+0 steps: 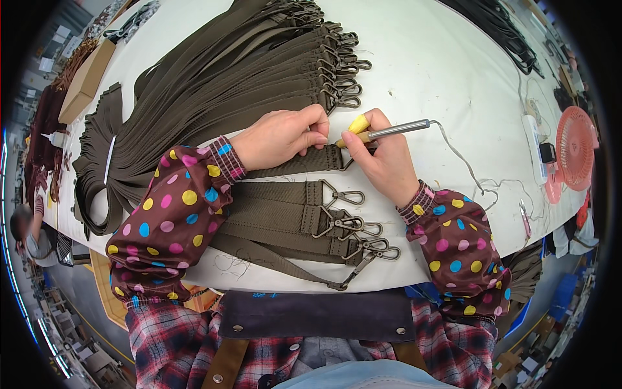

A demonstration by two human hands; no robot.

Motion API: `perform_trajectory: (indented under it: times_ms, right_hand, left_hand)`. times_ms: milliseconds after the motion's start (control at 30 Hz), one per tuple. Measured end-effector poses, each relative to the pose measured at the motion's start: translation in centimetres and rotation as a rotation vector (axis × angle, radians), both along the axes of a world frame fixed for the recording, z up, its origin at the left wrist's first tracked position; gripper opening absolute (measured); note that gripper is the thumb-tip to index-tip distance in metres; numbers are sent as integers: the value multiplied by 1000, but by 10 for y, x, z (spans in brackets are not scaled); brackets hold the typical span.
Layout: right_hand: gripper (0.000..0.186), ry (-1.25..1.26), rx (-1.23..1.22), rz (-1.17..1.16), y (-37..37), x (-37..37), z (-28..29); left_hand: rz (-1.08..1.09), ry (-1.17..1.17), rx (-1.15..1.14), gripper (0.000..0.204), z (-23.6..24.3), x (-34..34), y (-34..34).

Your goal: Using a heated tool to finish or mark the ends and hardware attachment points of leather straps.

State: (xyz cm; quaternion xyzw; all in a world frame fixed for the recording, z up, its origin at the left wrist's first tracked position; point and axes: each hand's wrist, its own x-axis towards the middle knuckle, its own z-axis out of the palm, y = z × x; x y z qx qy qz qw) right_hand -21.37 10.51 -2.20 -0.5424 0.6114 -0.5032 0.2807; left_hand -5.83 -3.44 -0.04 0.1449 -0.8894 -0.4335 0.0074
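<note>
My right hand (389,162) grips a corded thread-burning pen (403,128) with a silver barrel, its tip pointing left toward a webbing strap's stitched end (329,157). Yellow wrapping (358,124) covers one of that hand's fingertips. Just left of the tip, my left hand (282,136) is closed in a pinch over the same dark olive strap; whatever lies between its fingers is too small to make out. Nearer me lie several more straps (272,220) with metal snap hooks (350,223). Beyond my hands spreads a large bundle of straps (220,91), hooks toward the right.
A white tie (110,159) binds the bundle at left, near a cardboard box (87,81). The pen's cord (461,155) runs right toward a power strip (535,149) and a pink fan (575,148). Small snips (525,217) lie at the right edge. Black straps (499,32) lie far right.
</note>
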Motion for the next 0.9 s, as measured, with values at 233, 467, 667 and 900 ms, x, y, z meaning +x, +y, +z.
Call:
perform_trajectory:
  times_ms: [233,467,667,900]
  right_hand:
    - [19,17,-5,-1,0,-1,-1]
    - [18,-3,-24,-15,0,1,1]
    - [21,-12,-85,-10,-6,2,-2]
    - [16,-52,18,-3,-6,2,-2]
  left_hand:
    - [-5,23,-4,11,-2,0,-1]
    - [0,24,-53,14,1,3,-2]
    - [-39,-4,-207,17,1,6,-1]
    - [68,54,-295,15,-2,9,8]
